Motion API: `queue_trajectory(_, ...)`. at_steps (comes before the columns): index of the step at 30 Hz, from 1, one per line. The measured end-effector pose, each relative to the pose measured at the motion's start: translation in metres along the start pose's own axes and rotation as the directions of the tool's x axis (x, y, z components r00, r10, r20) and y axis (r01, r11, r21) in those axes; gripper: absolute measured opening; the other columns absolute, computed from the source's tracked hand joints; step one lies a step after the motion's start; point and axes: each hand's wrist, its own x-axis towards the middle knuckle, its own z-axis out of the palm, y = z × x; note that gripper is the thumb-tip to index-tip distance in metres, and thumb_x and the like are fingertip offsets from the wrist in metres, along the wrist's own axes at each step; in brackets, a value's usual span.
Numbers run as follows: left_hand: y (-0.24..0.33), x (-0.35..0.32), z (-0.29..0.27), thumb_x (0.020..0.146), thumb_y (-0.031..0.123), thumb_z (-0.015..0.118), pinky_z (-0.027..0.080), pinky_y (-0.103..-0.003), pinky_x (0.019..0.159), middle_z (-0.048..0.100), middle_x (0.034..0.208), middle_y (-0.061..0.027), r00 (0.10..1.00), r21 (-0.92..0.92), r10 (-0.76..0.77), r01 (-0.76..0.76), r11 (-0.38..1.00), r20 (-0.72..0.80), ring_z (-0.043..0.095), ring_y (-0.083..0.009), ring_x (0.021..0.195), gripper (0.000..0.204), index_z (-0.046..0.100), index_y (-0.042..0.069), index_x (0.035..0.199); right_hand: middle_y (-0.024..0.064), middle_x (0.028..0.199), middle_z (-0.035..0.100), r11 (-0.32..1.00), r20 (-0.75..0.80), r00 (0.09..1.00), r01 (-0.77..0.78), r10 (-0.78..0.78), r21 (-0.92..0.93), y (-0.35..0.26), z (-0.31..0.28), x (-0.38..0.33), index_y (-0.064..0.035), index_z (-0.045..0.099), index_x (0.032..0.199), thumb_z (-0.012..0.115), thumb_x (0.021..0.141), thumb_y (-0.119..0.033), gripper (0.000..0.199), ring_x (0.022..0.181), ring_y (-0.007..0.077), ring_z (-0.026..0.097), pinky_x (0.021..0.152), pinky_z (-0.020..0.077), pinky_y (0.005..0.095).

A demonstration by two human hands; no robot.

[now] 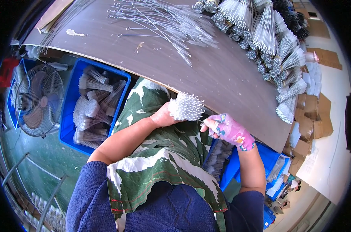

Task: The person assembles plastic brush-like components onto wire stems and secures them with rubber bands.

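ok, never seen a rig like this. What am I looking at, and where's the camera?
There is no robot here: a person works with two bare hands. This single picture comes from the left of two wide fisheye cameras worn on the head, looking down, so straight edges bend toward the rim and picture left is the person's left.

The left hand holds a white-tipped bundle near the table's edge. The right hand, in a pink flowered covering that leaves fingertips bare, is beside it; whether it pinches something thin is hard to tell.

On the brown table lie loose wire brushes with looped ends, and bunched brushes along the far right. At the left, a blue crate holds more bunches, next to a fan.
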Motion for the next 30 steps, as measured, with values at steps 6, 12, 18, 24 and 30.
queue_trajectory(6, -0.004, 0.000, 0.002, 0.083, 0.024, 0.060, 0.044, -0.035, 0.087, 0.061, 0.106, -0.0092, 0.999, -0.004, 0.002, -0.002, 1.000, 0.038, 0.057, -0.0264, 0.100, 0.029, 0.059, 0.010, 0.109, -0.0024, 0.066, 0.054, 0.995, -0.029, 0.996, 0.083, -0.085, -0.048, 0.002, -0.002, 0.002, -0.0025, 0.064, 0.081, 0.051, 0.092, -0.028, 0.031, 0.058, 0.0056, 0.045, 0.053, 0.0367, 0.0215)
queue_trajectory(12, 0.004, 0.003, -0.004, 0.082, 0.024, 0.062, 0.043, -0.035, 0.089, 0.062, 0.106, -0.0083, 0.999, -0.053, -0.021, 0.023, 0.998, 0.036, 0.057, -0.0256, 0.101, 0.030, 0.060, 0.011, 0.109, -0.0036, 0.068, 0.053, 0.975, -0.193, 0.957, 0.220, -0.218, -0.013, -0.018, -0.011, 0.000, -0.0028, 0.063, 0.084, 0.056, 0.090, -0.029, 0.028, 0.063, 0.0055, 0.047, 0.056, 0.0384, 0.0211)
queue_trajectory(18, 0.016, 0.009, -0.007, 0.070, 0.007, 0.065, 0.042, -0.034, 0.091, 0.061, 0.104, -0.0098, 0.989, -0.208, -0.116, 0.134, 0.969, 0.096, 0.056, -0.0244, 0.099, 0.036, 0.058, 0.007, 0.106, 0.0026, 0.097, 0.059, 0.820, -0.279, 0.778, 0.484, -0.563, -0.304, -0.007, 0.005, 0.038, 0.0008, 0.058, 0.102, 0.065, 0.083, -0.011, 0.023, 0.087, 0.0086, 0.053, 0.080, 0.0442, 0.0248)
queue_trajectory(24, 0.035, 0.011, -0.016, 0.066, -0.006, 0.060, 0.039, -0.030, 0.095, 0.059, 0.108, -0.0062, 0.926, -0.679, -0.363, 0.331, 0.656, 0.100, 0.054, -0.0157, 0.104, 0.050, 0.053, 0.002, 0.114, 0.0006, 0.092, 0.059, 0.826, -0.426, 0.775, 0.554, -0.467, 0.103, 0.005, 0.012, 0.032, -0.0011, 0.058, 0.105, 0.058, 0.086, -0.008, 0.020, 0.079, 0.0068, 0.053, 0.072, 0.0436, 0.0222)
queue_trajectory(30, 0.025, 0.005, -0.013, 0.069, -0.008, 0.057, 0.042, -0.029, 0.091, 0.064, 0.100, -0.0033, 0.860, -0.835, -0.509, 0.305, 0.458, 0.035, 0.057, -0.0141, 0.099, 0.039, 0.061, 0.002, 0.106, -0.0036, 0.077, 0.054, 0.853, -0.519, 0.738, 0.521, -0.433, 0.030, 0.015, 0.027, 0.017, -0.0058, 0.060, 0.107, 0.051, 0.090, -0.009, 0.020, 0.058, 0.0030, 0.045, 0.053, 0.0378, 0.0190)
